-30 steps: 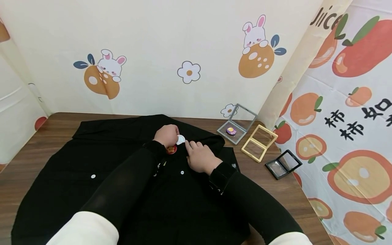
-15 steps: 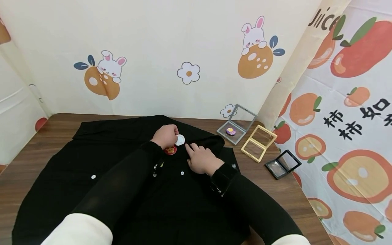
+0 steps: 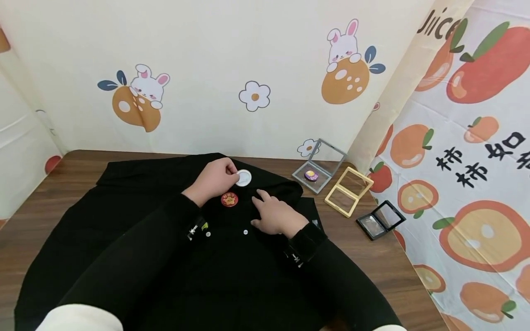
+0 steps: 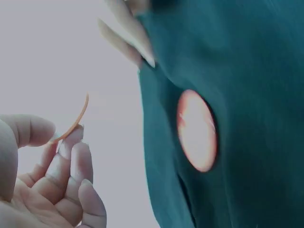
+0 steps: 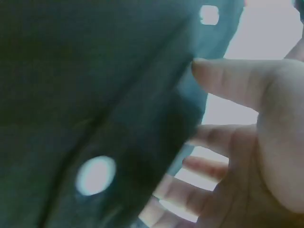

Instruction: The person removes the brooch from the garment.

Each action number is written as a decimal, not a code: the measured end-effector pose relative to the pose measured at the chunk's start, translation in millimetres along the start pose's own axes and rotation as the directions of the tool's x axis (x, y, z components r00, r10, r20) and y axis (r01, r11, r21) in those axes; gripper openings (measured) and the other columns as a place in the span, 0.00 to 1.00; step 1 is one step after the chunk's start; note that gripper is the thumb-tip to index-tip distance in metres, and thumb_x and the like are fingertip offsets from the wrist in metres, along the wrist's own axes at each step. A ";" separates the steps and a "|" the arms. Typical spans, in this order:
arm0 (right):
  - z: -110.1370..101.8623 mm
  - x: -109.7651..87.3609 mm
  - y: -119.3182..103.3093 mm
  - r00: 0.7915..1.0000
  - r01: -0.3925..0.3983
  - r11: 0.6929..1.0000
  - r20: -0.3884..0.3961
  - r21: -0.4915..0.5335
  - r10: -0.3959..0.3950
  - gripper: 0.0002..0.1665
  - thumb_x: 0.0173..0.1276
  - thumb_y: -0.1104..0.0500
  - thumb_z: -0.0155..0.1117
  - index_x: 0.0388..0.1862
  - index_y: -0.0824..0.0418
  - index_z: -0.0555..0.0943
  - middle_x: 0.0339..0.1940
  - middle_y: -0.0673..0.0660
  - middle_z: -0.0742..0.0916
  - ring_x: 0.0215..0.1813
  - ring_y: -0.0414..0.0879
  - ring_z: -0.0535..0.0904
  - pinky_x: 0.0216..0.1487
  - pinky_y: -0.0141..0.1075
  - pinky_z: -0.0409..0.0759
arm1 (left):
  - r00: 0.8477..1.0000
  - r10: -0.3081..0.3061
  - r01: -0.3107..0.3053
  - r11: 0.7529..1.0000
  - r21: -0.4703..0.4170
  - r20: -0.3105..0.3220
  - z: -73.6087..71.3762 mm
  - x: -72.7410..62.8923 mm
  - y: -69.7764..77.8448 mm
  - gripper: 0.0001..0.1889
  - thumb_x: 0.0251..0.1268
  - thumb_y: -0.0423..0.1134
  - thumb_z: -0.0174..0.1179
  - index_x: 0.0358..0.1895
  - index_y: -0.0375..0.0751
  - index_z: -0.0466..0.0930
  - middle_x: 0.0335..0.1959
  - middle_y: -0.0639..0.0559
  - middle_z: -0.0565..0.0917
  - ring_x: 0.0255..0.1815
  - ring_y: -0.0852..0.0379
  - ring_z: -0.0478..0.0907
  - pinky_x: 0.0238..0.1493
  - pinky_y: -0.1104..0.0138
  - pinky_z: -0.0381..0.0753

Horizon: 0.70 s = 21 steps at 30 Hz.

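Observation:
A black button-up shirt point(image 3: 232, 271) lies spread over the table. My left hand point(image 3: 213, 181) pinches a round disc point(image 3: 243, 178) by its edge, its white side showing. The left wrist view has that disc point(image 4: 76, 121) nearly edge-on, thin and curved, between thumb and fingers. A round red badge with a gold figure point(image 3: 229, 199) is on the shirt front just below the disc; it looks pale and glaring in the left wrist view. My right hand point(image 3: 279, 214) rests on the shirt to the right of the badge, fingers spread, holding nothing I can see.
At the right stand three open hinged cases: a grey one point(image 3: 312, 179) with a purple-and-yellow badge point(image 3: 311, 175) inside, a yellow one point(image 3: 348, 191), and a black one point(image 3: 380, 220). A printed cloth wall point(image 3: 198, 119) rises behind the table.
My left hand has drawn back up and left with the disc, uncovering the red badge. The right hand has lifted slightly and its fingers have spread.

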State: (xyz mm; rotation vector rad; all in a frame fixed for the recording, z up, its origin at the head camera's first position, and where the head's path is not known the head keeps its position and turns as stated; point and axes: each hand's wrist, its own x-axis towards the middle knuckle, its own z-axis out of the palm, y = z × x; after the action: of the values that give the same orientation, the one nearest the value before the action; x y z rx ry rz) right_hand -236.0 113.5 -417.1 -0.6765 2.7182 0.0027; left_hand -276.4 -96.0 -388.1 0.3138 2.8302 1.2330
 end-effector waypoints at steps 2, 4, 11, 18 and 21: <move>-6.8 -4.5 -1.4 0.999 0.012 0.997 -0.030 0.082 -0.010 0.44 0.77 0.40 0.60 0.84 0.56 0.60 0.85 0.58 0.55 0.78 0.55 0.63 0.71 0.49 0.71 | 1.000 0.006 -0.007 0.999 -0.042 -0.023 -2.2 -8.9 2.9 0.05 0.71 0.39 0.59 0.40 0.42 0.80 0.36 0.48 0.82 0.36 0.51 0.78 0.39 0.60 0.77; -14.9 -9.9 -4.0 0.996 0.040 0.983 -0.081 0.177 -0.025 0.45 0.77 0.41 0.62 0.84 0.58 0.60 0.85 0.59 0.56 0.79 0.56 0.63 0.72 0.49 0.70 | 0.999 0.019 -0.023 0.996 -0.082 -0.046 -2.9 -18.6 6.2 0.05 0.71 0.39 0.60 0.40 0.42 0.80 0.36 0.48 0.82 0.35 0.51 0.78 0.39 0.59 0.78; -31.1 -28.3 -14.0 0.936 0.232 0.866 -0.345 0.442 -0.074 0.29 0.79 0.48 0.61 0.73 0.58 0.73 0.67 0.57 0.77 0.56 0.48 0.80 0.55 0.42 0.80 | 0.986 0.064 -0.101 0.963 -0.250 -0.153 -3.9 -58.1 19.7 0.04 0.71 0.37 0.63 0.40 0.42 0.79 0.36 0.49 0.83 0.35 0.51 0.79 0.36 0.59 0.79; -39.3 -51.5 -21.3 0.808 0.468 0.715 -0.579 0.520 -0.107 0.09 0.81 0.56 0.60 0.51 0.56 0.83 0.36 0.49 0.80 0.35 0.45 0.76 0.37 0.40 0.77 | 0.976 0.055 -0.141 0.896 -0.422 -0.209 -6.5 -92.0 35.5 0.04 0.71 0.34 0.64 0.40 0.37 0.80 0.31 0.46 0.85 0.32 0.51 0.79 0.32 0.66 0.80; -41.6 -57.7 -23.7 0.775 0.532 0.669 -0.617 0.518 -0.138 0.06 0.79 0.57 0.62 0.48 0.56 0.83 0.34 0.48 0.80 0.34 0.44 0.75 0.36 0.40 0.76 | 0.976 0.053 -0.146 0.880 -0.451 -0.212 -6.2 -102.4 40.3 0.04 0.70 0.33 0.64 0.38 0.37 0.80 0.29 0.46 0.86 0.29 0.53 0.79 0.30 0.67 0.79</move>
State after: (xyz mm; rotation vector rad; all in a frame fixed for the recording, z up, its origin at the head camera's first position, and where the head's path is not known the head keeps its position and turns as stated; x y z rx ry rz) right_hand -190.8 115.3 -357.3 -1.0602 2.6719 -1.4088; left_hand -170.1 -94.2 -359.2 0.3326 2.5646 2.0084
